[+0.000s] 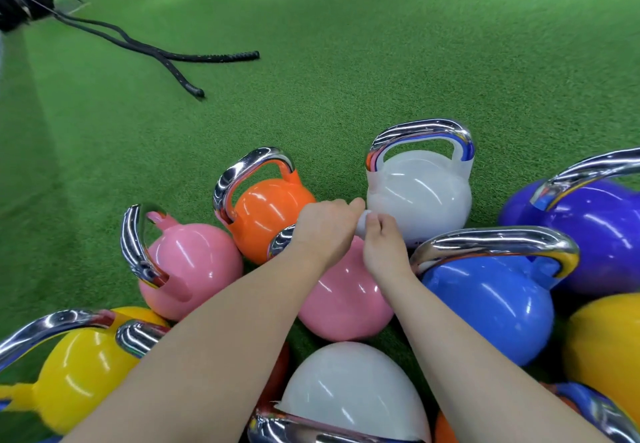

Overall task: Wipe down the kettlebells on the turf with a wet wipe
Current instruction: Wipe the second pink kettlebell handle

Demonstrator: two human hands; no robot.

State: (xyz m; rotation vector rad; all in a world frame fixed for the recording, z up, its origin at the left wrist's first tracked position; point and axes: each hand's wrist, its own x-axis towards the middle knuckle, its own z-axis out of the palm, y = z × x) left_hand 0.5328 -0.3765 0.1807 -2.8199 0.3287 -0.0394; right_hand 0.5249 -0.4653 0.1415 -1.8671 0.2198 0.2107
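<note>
Pinching white wet wipe (363, 224) between both hands: left hand (323, 231), right hand (382, 245), above pink kettlebell (343, 300); no readable writing.

Green turf (381, 44) covers the gym floor, light falling in pale bands (brightest far off), where two black ropes (166, 52) trail from the left.

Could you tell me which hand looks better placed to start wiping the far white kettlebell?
Probably the right hand: it pinches the wet wipe right beside the white kettlebell; the left hand sits farther off.
</note>
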